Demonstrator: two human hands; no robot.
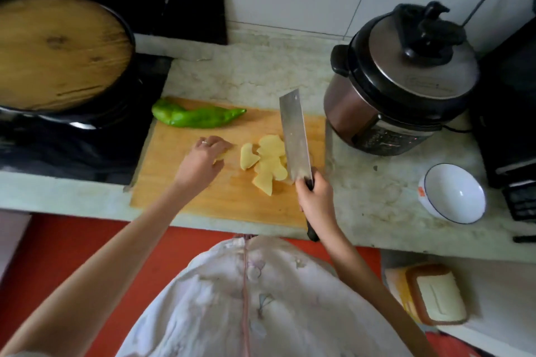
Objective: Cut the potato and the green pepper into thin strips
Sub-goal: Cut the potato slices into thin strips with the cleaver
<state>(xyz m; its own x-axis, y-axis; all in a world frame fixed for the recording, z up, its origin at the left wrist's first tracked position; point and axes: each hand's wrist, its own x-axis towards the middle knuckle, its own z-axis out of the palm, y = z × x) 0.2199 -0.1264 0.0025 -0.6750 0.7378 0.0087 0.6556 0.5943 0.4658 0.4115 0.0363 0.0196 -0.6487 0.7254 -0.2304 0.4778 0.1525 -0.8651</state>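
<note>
A wooden cutting board (226,197) lies on the counter. Several pale yellow potato slices (268,165) lie spread near its middle right. A whole green pepper (194,117) rests at the board's far left edge. My right hand (314,197) grips the black handle of a cleaver (294,133), whose blade points away and stands just right of the slices. My left hand (206,158) sits left of the slices with fingers curled over a small piece of potato (221,156), mostly hidden under the palm.
A wok with a wooden lid (58,52) sits on the stove at left. A pressure cooker (403,81) stands right of the board. A white bowl (452,193) sits at the counter's right, beside a black appliance (510,124).
</note>
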